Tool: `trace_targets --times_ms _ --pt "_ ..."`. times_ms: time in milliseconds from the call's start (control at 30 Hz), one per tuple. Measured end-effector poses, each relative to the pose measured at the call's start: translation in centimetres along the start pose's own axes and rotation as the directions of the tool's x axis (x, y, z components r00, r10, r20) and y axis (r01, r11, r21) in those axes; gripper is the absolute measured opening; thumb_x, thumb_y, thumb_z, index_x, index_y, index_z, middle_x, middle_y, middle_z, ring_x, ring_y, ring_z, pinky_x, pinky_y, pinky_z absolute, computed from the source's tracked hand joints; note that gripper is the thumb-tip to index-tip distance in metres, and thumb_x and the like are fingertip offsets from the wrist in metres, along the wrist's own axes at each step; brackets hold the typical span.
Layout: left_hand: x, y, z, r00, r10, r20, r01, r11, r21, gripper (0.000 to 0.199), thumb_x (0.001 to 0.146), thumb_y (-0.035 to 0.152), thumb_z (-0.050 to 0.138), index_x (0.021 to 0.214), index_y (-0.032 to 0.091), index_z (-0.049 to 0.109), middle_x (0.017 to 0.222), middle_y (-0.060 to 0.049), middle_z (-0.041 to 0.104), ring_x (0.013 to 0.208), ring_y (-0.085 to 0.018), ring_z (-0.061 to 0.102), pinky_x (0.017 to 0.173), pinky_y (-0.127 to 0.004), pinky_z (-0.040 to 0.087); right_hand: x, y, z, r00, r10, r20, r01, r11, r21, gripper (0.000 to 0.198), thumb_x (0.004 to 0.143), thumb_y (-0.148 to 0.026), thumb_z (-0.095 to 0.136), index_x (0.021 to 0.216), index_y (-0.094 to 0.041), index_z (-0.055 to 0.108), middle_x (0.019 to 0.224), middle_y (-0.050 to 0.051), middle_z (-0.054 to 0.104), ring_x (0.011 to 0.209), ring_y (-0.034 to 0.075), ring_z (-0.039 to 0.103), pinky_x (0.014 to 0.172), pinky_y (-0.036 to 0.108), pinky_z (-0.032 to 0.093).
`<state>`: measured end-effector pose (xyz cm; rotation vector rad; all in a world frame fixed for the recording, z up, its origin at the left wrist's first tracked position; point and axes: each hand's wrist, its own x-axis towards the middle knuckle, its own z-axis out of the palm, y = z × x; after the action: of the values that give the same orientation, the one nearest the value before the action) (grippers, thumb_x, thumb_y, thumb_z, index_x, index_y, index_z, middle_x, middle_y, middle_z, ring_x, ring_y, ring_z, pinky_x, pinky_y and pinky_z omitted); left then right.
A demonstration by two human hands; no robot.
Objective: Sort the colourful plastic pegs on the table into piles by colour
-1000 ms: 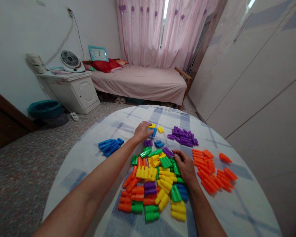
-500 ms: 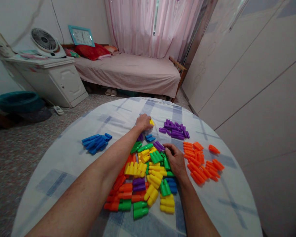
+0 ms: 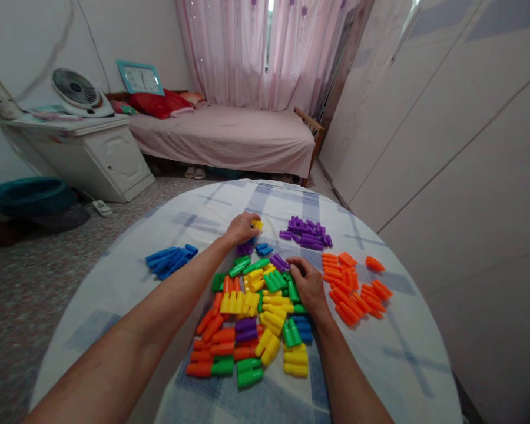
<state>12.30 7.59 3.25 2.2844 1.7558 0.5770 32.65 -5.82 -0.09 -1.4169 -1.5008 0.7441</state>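
Observation:
My left hand (image 3: 242, 228) reaches to the far side of the heap, its fingers closed around a small yellow plastic block (image 3: 257, 225). A purple block (image 3: 244, 248) and a blue block (image 3: 264, 250) lie just below it. My right hand (image 3: 307, 282) rests at the heap's right edge, fingers loosely bent and apart. Its fingertips are beside another purple block (image 3: 279, 262), and green blocks (image 3: 292, 288) lie against the hand. The mixed heap between my arms also has yellow blocks (image 3: 233, 303), orange blocks (image 3: 223, 335) and more green ones.
Sorted piles surround the heap: blue blocks (image 3: 171, 261) at left, purple blocks (image 3: 308, 232) at the back, orange blocks (image 3: 353, 288) at right. Everything lies on a round table with a checked cloth (image 3: 406, 353). A bed (image 3: 229, 135) and a cabinet (image 3: 115, 159) stand beyond.
My left hand has moved slightly left and nearer with the yellow block in it. My right hand stays by the purple block. The whole view has shifted a little.

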Motion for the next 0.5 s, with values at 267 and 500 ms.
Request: trace_targets --times_ms 267,500 --pt "-5.1 -0.3 -2.5 0.977 0.063 -0.203 -0.106 0.972 -0.209 0.033 0.075 0.013 0.045 0.104 0.020 0.060 0.104 -0.001 0.064 0.097 -0.014 0.058 0.089 -0.024 0.044 0.1 0.3 -0.2 1.000 -0.006 0.016 0.007 0.999 -0.051 0.031 0.078 -0.038 0.047 0.093 -0.018 0.066 0.082 0.004 0.068 0.075 0.019 0.060 0.068 0.029 0.046" --pt "-10.5 -0.5 -1.8 0.969 -0.034 -0.245 -0.079 0.895 -0.440 0.050 0.075 0.009 0.041 0.124 0.018 0.049 0.125 -0.004 0.057 0.115 -0.016 0.052 0.102 -0.029 0.038 0.1 -0.6 -0.4 1.000 -0.016 0.011 0.017 0.995 -0.094 0.035 0.076 -0.042 0.046 0.093 -0.019 0.067 0.087 0.005 0.070 0.080 0.022 0.063 0.072 0.032 0.049"
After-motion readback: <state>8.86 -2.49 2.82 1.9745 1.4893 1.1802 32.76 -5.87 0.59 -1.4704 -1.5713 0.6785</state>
